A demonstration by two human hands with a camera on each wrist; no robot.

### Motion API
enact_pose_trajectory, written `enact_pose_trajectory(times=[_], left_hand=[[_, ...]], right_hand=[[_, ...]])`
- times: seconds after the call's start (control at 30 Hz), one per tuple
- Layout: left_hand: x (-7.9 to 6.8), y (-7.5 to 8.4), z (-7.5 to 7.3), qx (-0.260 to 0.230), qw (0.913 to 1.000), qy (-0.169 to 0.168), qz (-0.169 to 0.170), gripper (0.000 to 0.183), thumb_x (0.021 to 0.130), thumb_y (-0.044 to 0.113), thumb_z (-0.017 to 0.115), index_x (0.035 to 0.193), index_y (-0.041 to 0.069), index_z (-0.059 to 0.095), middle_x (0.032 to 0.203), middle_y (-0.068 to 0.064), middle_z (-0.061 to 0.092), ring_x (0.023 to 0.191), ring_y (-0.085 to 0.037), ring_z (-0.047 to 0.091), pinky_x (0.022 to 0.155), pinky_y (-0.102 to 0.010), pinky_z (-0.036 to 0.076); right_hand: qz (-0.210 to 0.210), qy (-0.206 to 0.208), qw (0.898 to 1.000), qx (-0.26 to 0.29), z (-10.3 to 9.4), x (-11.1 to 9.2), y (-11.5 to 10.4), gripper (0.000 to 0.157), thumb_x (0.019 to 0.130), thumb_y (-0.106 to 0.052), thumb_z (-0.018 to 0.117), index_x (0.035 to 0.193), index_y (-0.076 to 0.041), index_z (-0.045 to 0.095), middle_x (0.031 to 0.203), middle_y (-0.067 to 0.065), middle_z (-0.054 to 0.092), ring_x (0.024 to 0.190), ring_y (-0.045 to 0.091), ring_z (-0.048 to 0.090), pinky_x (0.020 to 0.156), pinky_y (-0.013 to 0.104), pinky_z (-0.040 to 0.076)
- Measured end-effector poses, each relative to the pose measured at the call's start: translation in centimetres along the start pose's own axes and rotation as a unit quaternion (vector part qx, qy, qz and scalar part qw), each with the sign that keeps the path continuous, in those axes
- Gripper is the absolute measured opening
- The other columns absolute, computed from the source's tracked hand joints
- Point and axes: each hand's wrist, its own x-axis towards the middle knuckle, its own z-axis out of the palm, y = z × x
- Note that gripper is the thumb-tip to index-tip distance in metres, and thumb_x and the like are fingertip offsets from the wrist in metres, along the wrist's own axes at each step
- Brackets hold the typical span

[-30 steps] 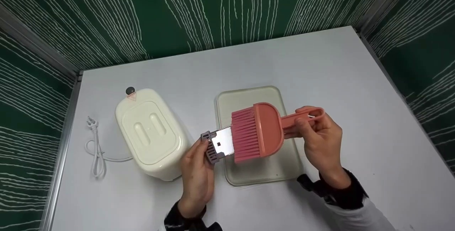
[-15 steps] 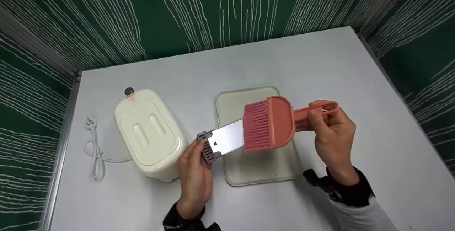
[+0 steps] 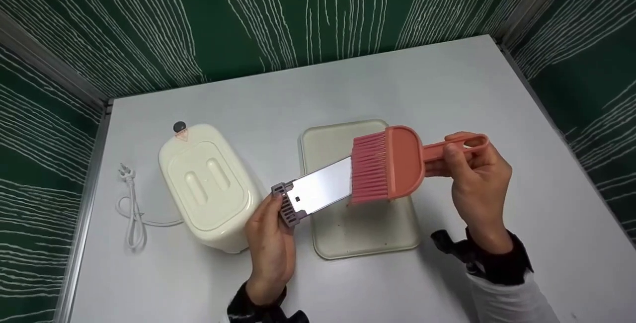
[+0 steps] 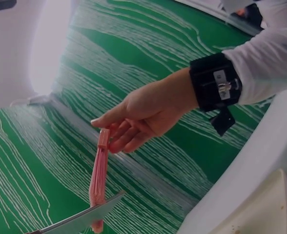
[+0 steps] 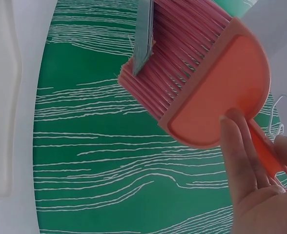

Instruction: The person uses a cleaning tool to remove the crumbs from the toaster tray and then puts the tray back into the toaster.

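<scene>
My left hand (image 3: 271, 248) pinches the slotted grey-purple end of a flat, shiny metal plate (image 3: 323, 186). The plate slants up to the right, held over the pale tray. My right hand (image 3: 479, 184) grips the handle of an orange-pink hand brush (image 3: 405, 161). Its bristles point left and lie against the plate's far end. In the right wrist view the plate (image 5: 142, 39) appears edge-on, meeting the tips of the brush (image 5: 216, 97). The left wrist view shows the brush (image 4: 99, 175) side-on, its bristle tips behind the plate (image 4: 92, 217).
Below the plate and brush, a pale rectangular tray (image 3: 367, 238) with a few small specks lies on the white table (image 3: 447, 84). Left of it stands a cream appliance (image 3: 211, 186) with a lid. Its cord with a plug (image 3: 131, 203) lies at the far left.
My right hand has drawn the brush to the right and slightly away from me along the plate, uncovering more metal. The left hand with the plate has shifted only slightly left.
</scene>
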Motion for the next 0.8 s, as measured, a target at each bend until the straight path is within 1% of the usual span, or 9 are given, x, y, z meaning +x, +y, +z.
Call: enact_pose_trajectory(times=[0.13, 0.33, 0.47, 0.6, 0.7, 0.8], left_hand=[[0.05, 0.06, 0.02, -0.005, 1.0, 0.002, 0.0, 0.032, 0.111, 0.007, 0.044, 0.127, -0.013, 0.064, 0.116, -0.018, 0.068, 0.105, -0.022, 0.066, 0.088, -0.032, 0.057], [0.06, 0.09, 0.0, -0.007, 0.9999, 0.011, -0.003, 0.032, 0.111, 0.007, 0.044, 0.128, -0.013, 0.064, 0.115, -0.018, 0.069, 0.104, -0.022, 0.066, 0.087, -0.031, 0.057], [0.05, 0.1, -0.04, -0.006, 0.9999, 0.008, 0.002, 0.033, 0.111, 0.006, 0.044, 0.128, -0.013, 0.063, 0.116, -0.019, 0.068, 0.104, -0.022, 0.067, 0.087, -0.031, 0.058], [0.1, 0.14, -0.06, -0.007, 0.9999, 0.004, 0.008, 0.032, 0.111, 0.006, 0.044, 0.126, -0.013, 0.064, 0.115, -0.018, 0.068, 0.101, -0.021, 0.066, 0.084, -0.03, 0.058], [0.09, 0.19, -0.03, -0.008, 0.9999, 0.009, 0.007, 0.032, 0.111, 0.007, 0.044, 0.127, -0.013, 0.064, 0.114, -0.018, 0.068, 0.1, -0.021, 0.066, 0.083, -0.03, 0.058], [0.05, 0.24, 0.0, -0.007, 0.9998, 0.017, 0.002, 0.034, 0.111, 0.007, 0.044, 0.131, -0.014, 0.062, 0.116, -0.019, 0.068, 0.103, -0.022, 0.067, 0.086, -0.031, 0.058]], right_hand=[[-0.001, 0.008, 1.0, -0.008, -0.26, 0.21, -0.01, 0.011, 0.099, 0.011, 0.063, 0.107, 0.017, 0.062, 0.088, 0.022, 0.076, 0.065, 0.023, 0.076, 0.06, 0.032, 0.061], [-0.001, 0.012, 1.0, 0.019, -0.46, 0.43, -0.17, 0.012, 0.097, 0.013, 0.064, 0.104, 0.022, 0.061, 0.086, 0.029, 0.073, 0.062, 0.027, 0.074, 0.057, 0.033, 0.061], [-0.002, 0.024, 1.0, 0.02, -0.61, 0.51, -0.31, 0.012, 0.096, 0.014, 0.065, 0.103, 0.022, 0.061, 0.084, 0.028, 0.072, 0.06, 0.026, 0.074, 0.056, 0.033, 0.061], [0.001, 0.036, 0.999, 0.013, -0.77, 0.55, -0.48, 0.012, 0.095, 0.013, 0.066, 0.103, 0.021, 0.062, 0.084, 0.028, 0.072, 0.059, 0.026, 0.073, 0.056, 0.033, 0.061], [0.005, 0.043, 0.999, 0.022, -0.83, 0.56, -0.54, 0.013, 0.095, 0.014, 0.067, 0.103, 0.022, 0.062, 0.084, 0.03, 0.072, 0.058, 0.027, 0.073, 0.055, 0.033, 0.06], [0.006, 0.05, 0.998, 0.029, -0.85, 0.6, -0.6, 0.013, 0.094, 0.014, 0.067, 0.102, 0.022, 0.061, 0.083, 0.03, 0.072, 0.057, 0.027, 0.072, 0.054, 0.034, 0.06]])
